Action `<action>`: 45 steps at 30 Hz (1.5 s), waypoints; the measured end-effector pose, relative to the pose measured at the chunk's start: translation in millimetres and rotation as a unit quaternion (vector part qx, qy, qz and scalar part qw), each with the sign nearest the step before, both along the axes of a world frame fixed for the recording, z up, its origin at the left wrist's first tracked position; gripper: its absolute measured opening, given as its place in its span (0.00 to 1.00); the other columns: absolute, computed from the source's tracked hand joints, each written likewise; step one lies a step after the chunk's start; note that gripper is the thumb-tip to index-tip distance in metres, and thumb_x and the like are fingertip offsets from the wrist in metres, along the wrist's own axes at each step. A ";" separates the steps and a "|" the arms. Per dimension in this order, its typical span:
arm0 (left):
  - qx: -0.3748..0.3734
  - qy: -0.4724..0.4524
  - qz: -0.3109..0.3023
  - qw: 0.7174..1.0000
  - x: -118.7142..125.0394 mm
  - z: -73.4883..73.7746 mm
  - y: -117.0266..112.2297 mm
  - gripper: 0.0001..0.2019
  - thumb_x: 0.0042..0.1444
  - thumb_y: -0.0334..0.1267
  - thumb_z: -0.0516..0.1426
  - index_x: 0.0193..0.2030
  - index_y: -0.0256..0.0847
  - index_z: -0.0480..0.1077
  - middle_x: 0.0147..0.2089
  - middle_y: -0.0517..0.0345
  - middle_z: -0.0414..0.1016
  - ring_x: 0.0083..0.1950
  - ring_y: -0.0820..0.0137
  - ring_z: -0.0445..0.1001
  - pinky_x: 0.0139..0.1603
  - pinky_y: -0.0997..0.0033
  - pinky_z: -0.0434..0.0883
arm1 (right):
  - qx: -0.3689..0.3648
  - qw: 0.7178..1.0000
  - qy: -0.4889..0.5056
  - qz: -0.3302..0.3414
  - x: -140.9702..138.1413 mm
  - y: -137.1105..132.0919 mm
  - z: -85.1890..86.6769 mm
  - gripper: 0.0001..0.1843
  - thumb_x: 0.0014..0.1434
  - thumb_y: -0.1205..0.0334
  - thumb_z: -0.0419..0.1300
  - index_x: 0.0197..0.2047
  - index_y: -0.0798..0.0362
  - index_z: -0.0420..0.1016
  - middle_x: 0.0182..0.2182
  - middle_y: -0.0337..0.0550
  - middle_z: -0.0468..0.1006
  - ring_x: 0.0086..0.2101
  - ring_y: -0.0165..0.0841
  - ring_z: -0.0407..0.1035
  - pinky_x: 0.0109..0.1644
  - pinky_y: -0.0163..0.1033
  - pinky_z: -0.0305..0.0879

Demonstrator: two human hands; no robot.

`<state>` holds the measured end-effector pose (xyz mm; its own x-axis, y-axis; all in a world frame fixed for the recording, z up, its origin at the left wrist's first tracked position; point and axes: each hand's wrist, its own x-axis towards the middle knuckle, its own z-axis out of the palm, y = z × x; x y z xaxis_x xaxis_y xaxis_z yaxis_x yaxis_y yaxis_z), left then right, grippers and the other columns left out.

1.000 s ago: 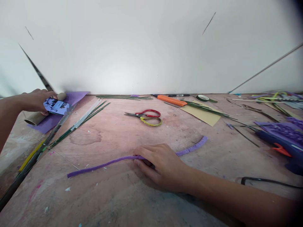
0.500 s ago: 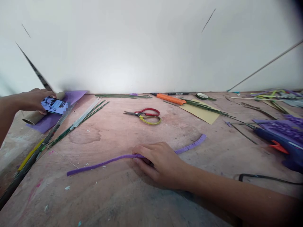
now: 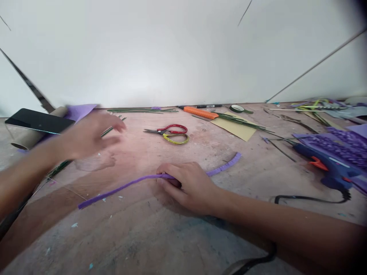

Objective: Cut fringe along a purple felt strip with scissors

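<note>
My right hand (image 3: 186, 185) pinches a long purple paper strip (image 3: 120, 189) near its middle, low over the worktable. The strip's left part looks thin and rolled; its right end is wider, with small cuts along the edge. My left hand (image 3: 88, 133), smeared by motion, is in the air above the left side of the table with its fingers apart and nothing in them. Left of it a phone (image 3: 38, 121) with a dark screen leans on a cardboard tube (image 3: 28, 139). Scissors (image 3: 169, 133) with one red and one yellow handle lie beyond my right hand.
At right are a blue glue gun (image 3: 323, 164) with a black cord and purple paper pieces (image 3: 341, 147). An orange utility knife (image 3: 200, 112), green wires (image 3: 243, 120), a yellow paper sheet (image 3: 235, 128) and green tape (image 3: 237, 109) lie along the white wall (image 3: 160, 53).
My left hand has let go of the phone and moved right and towards me. The phone's lit screen has gone dark. My right hand still pinches the strip; the view has shifted slightly.
</note>
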<state>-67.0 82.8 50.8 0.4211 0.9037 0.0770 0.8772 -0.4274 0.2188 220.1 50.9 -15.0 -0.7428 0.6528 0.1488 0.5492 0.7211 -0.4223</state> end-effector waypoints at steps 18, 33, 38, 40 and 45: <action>-0.331 -0.348 -0.096 0.872 69.6 -53.1 -47.9 0.15 0.66 0.38 0.49 0.28 0.38 0.64 0.21 0.67 0.57 0.23 0.78 0.57 0.25 0.75 0.55 | 0.018 0.992 0.118 0.044 7.5 -0.6 -7.9 0.09 0.68 0.61 0.52 0.50 0.53 0.68 0.39 0.43 0.79 0.36 0.31 0.73 0.38 0.33 0.64; -0.278 -0.311 -0.123 0.901 67.1 -52.6 -46.5 0.11 0.64 0.36 0.50 0.32 0.38 0.69 0.27 0.65 0.64 0.30 0.75 0.62 0.32 0.75 0.59 | 0.042 0.988 0.145 0.024 7.7 -3.3 -8.2 0.05 0.65 0.60 0.58 0.43 0.51 0.71 0.22 0.29 0.71 0.20 0.22 0.61 0.27 0.28 0.55; -0.264 -0.305 -0.131 0.905 67.1 -51.6 -46.5 0.11 0.65 0.37 0.50 0.33 0.38 0.69 0.28 0.64 0.65 0.31 0.75 0.62 0.33 0.75 0.60 | 0.047 0.988 0.144 0.012 7.1 -4.1 -6.7 0.04 0.65 0.61 0.59 0.41 0.51 0.69 0.20 0.27 0.67 0.19 0.22 0.58 0.26 0.29 0.53; -0.260 -0.300 -0.134 0.908 66.9 -52.0 -47.0 0.11 0.65 0.36 0.50 0.33 0.38 0.69 0.28 0.64 0.66 0.31 0.75 0.63 0.34 0.75 0.60 | 0.044 0.988 0.145 0.012 7.1 -4.2 -6.1 0.05 0.65 0.60 0.58 0.43 0.51 0.69 0.19 0.26 0.65 0.19 0.22 0.57 0.25 0.29 0.52; -0.239 -0.305 -0.123 0.914 66.9 -54.1 -49.3 0.09 0.64 0.36 0.52 0.34 0.38 0.70 0.28 0.64 0.67 0.30 0.75 0.64 0.33 0.75 0.60 | 0.020 0.987 0.155 0.045 8.0 -3.2 -4.1 0.12 0.65 0.61 0.57 0.51 0.52 0.69 0.19 0.26 0.64 0.18 0.23 0.56 0.25 0.29 0.52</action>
<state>-0.1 33.6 -3.3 0.6264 0.7794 -0.0130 0.4202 -0.3237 0.8477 228.1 47.7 -19.1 -0.7127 0.5745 0.4025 0.3303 0.7811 -0.5299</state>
